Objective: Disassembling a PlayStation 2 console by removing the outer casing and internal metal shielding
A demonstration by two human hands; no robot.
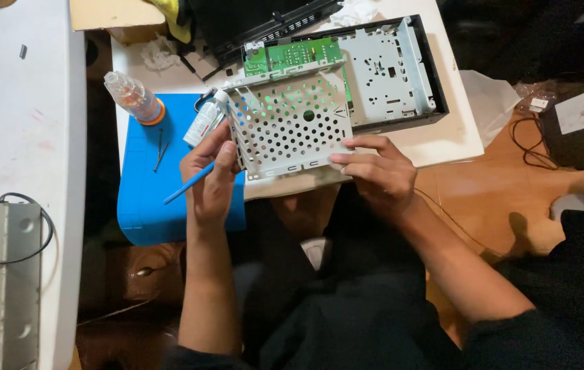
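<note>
Perforated grey sheet metal forms the shield plate (290, 127), which is being held tilted above the open black chassis (436, 89), its far edge lying over the green circuit board (295, 53) and its near edge raised toward the person. The plate is being gripped at both near corners, apparently so that it is kept level and clear of the parts beneath. The right hand (379, 173) is being pinched on the near right edge, thumb under and fingers flat on top, wrist bent inward. The left hand (211, 177) is being closed on the near left corner while a thin blue tool (189, 183) is being kept tucked between its fingers, tip pointing down and left over the blue mat (142, 199). A small white bottle (204, 122) and a clear orange-based bottle (134, 98) are lying on that mat, just beyond the left hand.
</note>
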